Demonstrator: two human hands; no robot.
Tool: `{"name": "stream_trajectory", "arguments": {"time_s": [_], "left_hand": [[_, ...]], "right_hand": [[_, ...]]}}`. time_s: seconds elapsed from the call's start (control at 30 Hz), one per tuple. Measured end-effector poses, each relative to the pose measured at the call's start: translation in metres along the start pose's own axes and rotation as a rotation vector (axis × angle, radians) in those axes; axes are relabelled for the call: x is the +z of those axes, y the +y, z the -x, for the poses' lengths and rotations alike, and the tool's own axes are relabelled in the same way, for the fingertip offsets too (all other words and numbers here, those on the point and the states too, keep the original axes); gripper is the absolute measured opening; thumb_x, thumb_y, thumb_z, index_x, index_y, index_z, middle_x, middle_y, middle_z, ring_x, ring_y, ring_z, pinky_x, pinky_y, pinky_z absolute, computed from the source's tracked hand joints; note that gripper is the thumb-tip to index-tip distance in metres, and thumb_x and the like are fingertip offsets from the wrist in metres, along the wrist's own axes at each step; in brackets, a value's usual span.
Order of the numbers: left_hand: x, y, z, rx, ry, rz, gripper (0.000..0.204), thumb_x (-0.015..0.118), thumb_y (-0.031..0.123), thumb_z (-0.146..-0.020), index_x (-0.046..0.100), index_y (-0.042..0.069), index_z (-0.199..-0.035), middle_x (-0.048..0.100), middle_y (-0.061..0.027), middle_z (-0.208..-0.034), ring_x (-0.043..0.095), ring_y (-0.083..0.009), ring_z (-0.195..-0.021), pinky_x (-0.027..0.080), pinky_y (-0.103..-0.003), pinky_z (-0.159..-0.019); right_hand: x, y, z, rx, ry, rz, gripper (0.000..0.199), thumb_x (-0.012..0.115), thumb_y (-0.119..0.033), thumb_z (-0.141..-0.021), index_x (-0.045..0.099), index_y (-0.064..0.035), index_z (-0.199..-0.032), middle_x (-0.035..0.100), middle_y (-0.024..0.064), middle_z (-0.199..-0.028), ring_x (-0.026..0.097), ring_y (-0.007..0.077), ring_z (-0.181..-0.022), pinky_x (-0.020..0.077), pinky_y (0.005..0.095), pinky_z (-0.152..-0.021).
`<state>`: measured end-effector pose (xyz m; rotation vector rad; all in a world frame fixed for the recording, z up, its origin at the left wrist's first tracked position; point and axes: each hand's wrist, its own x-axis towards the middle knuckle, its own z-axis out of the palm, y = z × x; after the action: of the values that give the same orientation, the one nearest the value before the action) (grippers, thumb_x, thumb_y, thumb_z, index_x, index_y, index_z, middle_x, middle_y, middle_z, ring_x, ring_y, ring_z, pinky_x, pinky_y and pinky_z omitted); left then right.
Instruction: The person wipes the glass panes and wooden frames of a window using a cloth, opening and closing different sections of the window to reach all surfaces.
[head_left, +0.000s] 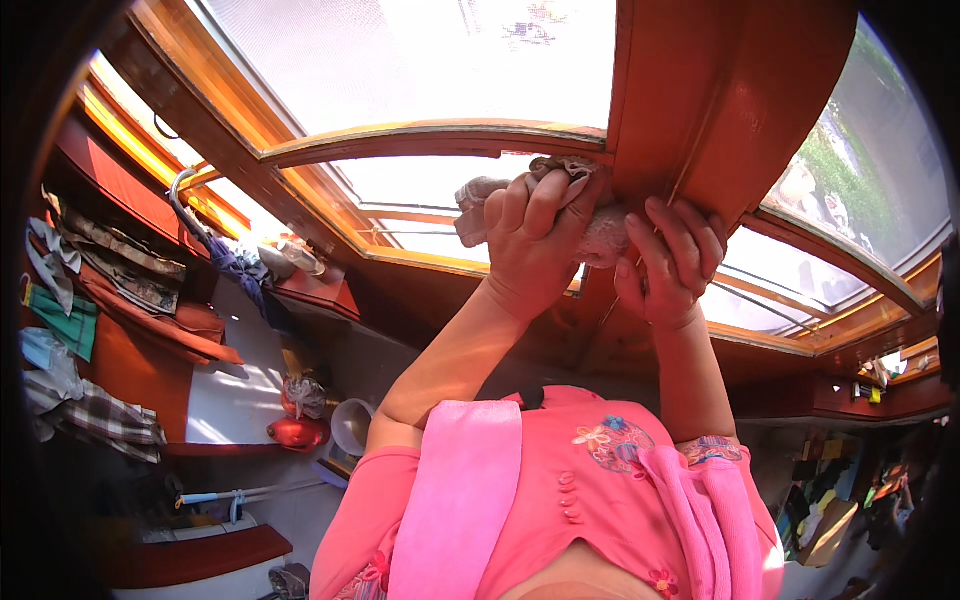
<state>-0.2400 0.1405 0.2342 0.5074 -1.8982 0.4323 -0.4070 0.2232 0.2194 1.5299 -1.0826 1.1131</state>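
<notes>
Wooden window frame [690, 110] against rag-gripping hands [535, 240]

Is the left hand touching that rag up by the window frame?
Touching. The head view shows the left hand with its fingers curled over the pinkish rag, pressing it against the red-brown wooden window frame.

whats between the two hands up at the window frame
In the head view, a bunched pale pinkish cloth spans the gap between the left hand and right hand, pressed against the reddish wooden window frame.
</notes>
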Motion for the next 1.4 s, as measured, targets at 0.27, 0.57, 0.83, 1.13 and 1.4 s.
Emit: {"name": "stream_trajectory", "arguments": {"time_s": [0.27,0.57,0.83,1.13,1.4], "left_hand": [[0.0,-0.033,0.077,-0.045,-0.048,-0.118,0.045,0.07,0.02,-0.081,0.072,0.024,-0.126,0.052,0.0005,-0.121,0.054,-0.0271,-0.11,0.043,-0.043,-0.089],[-0.002,-0.041,0.079,-0.323,0.035,0.02,0.057,0.071,0.02,-0.08,0.065,0.014,-0.136,0.049,-0.0079,-0.131,0.049,-0.0365,-0.117,0.042,-0.05,-0.098],[-0.017,-0.096,0.082,-0.219,0.081,-0.051,0.054,0.073,0.012,-0.075,0.071,0.021,-0.128,0.054,-0.0032,-0.125,0.051,-0.0335,-0.112,0.042,-0.048,-0.095],[-0.022,-0.183,0.122,-0.683,0.22,-0.098,0.074,0.07,0.007,-0.079,0.047,0.006,-0.149,0.047,-0.0211,-0.136,0.05,-0.0403,-0.123,0.044,-0.044,-0.108],[-0.042,-0.21,0.12,-0.627,0.223,-0.063,0.078,0.075,0.005,-0.074,0.051,0.008,-0.148,0.051,-0.0205,-0.135,0.052,-0.0407,-0.12,0.043,-0.046,-0.107]], "right_hand": [[0.0,0.003,0.001,-0.009,-0.009,-0.038,0.027,0.057,-0.031,-0.093,0.073,-0.0177,-0.109,0.067,0.0023,-0.122,0.057,0.024,-0.113,0.0378,0.0447,-0.106],[0.001,0.004,-0.001,-0.058,-0.038,0.047,0.029,0.053,-0.03,-0.096,0.071,-0.0133,-0.111,0.066,0.0057,-0.122,0.057,0.0259,-0.109,0.0394,0.0476,-0.103],[0.0,0.006,0.002,-0.09,-0.045,0.169,0.031,0.05,-0.027,-0.096,0.071,-0.0094,-0.112,0.066,0.0092,-0.122,0.056,0.0296,-0.107,0.0443,0.0505,-0.099],[-0.001,0.005,0.0,-0.094,-0.077,0.241,0.035,0.05,-0.031,-0.098,0.073,-0.0073,-0.111,0.067,0.0122,-0.121,0.06,0.0323,-0.104,0.0465,0.0517,-0.097],[0.0,0.001,-0.002,-0.084,-0.098,0.361,0.034,0.05,-0.03,-0.099,0.073,-0.0098,-0.113,0.067,0.0103,-0.123,0.056,0.0317,-0.108,0.0444,0.0464,-0.098]]}}
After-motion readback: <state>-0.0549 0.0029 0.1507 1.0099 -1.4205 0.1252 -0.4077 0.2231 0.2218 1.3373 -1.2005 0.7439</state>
